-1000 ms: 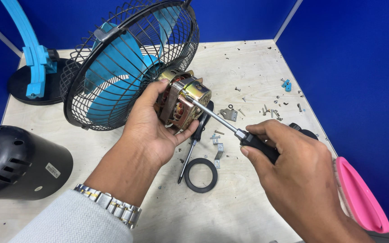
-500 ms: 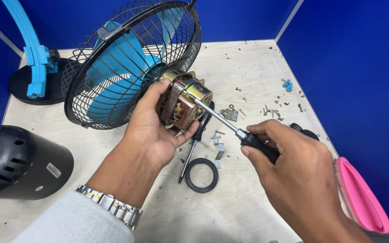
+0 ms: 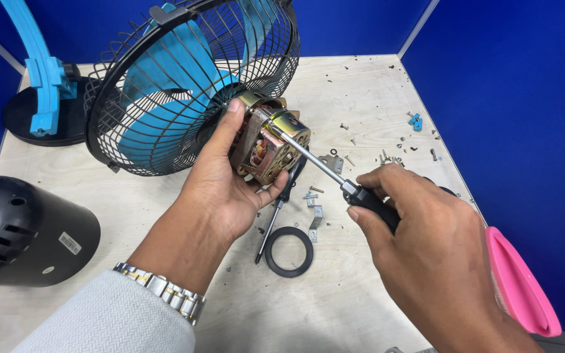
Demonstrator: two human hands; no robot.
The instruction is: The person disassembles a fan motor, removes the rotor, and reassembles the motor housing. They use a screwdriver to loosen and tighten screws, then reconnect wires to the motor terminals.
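Observation:
My left hand [image 3: 220,189] grips the bare fan motor [image 3: 271,145], a brass-coloured metal body with copper windings showing. The motor sits behind a black wire fan cage [image 3: 184,85] with light blue blades [image 3: 158,98] inside. My right hand [image 3: 426,242] holds a screwdriver [image 3: 335,176] by its black handle; its metal shaft runs up and left, and the tip rests on the top of the motor casing. A second screwdriver [image 3: 274,219] lies on the table under the motor, next to a black rubber ring [image 3: 289,252].
A black motor housing [image 3: 21,232] lies at the left edge. A blue fan stand on a round black base [image 3: 40,91] is at the back left. Several loose screws and small brackets [image 3: 387,157] are scattered on the plywood table [image 3: 348,85]. A pink object [image 3: 518,287] sits at the right edge. Blue walls surround the table.
The fan and motor have tilted slightly in my left hand. The screwdriver stays on the motor top; my right hand has barely moved.

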